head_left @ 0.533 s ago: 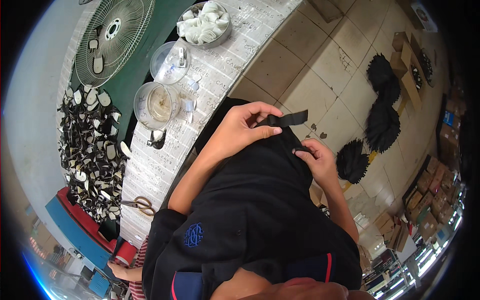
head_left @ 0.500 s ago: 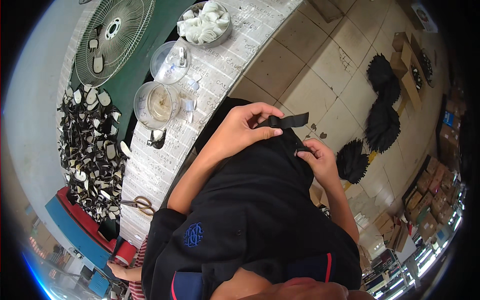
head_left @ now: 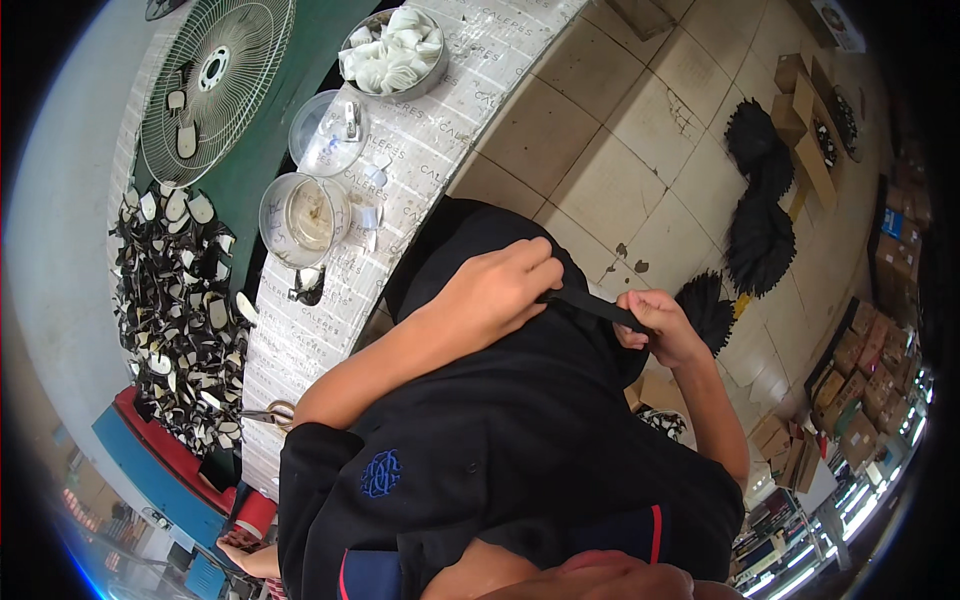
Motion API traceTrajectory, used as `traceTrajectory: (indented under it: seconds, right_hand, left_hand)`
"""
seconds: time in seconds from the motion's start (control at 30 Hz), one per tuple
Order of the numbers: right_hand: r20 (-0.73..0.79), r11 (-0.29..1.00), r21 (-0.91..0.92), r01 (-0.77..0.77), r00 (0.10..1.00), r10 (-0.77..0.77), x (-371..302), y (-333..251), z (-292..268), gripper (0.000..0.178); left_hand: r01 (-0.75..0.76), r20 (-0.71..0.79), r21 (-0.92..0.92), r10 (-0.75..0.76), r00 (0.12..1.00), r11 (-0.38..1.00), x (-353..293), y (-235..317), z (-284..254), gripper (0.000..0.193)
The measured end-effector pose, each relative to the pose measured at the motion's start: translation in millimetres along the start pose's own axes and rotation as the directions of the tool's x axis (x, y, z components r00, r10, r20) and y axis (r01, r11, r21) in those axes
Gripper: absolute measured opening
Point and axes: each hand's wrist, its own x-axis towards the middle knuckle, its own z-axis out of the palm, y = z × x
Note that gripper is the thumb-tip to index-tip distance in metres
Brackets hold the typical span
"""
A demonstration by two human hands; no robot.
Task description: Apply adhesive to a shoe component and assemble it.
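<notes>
A person's left hand and right hand stretched a black strap between them above the lap.
The left hand's hold, partly hidden, appeared to be a pinch; alongside, a pale-covered table held a clear tub, scissors and a bowl of white pieces, near a black-and-white heap.

The black strap looks like matt, smooth-faced cloth tape, and the dark shirt is matt cloth too. The round tub is clear, glossy plastic. The bowl appears to be metal with a dull sheen. The desk has a paper-like, faintly creased surface. Floor tiles look smooth, slightly glossy; the open box is matt cardboard.
</notes>
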Motion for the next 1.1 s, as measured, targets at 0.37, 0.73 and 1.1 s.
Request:
traceTrajectory:
  seconds: [0.37,0.73,1.1]
  right_hand:
    - [-0.021,0.973,-0.223,-0.056,0.998,0.052,11,-22,23,0.038]
    - [0.203,0.976,-0.211,0.047,0.979,-0.003,40,-37,45,0.029]
    - [0.141,0.883,-0.388,-0.264,0.930,0.340,62,-43,49,0.033]
  left_hand:
    - [0.092,0.022,-0.212,-0.089,0.996,0.973,-19,-8,-6,0.043]
    - [0.346,0.178,-0.679,-0.312,0.933,0.647,-32,-10,-18,0.033]
    - [0.327,0.194,-0.378,-0.271,0.943,0.866,-40,-2,-37,0.031]
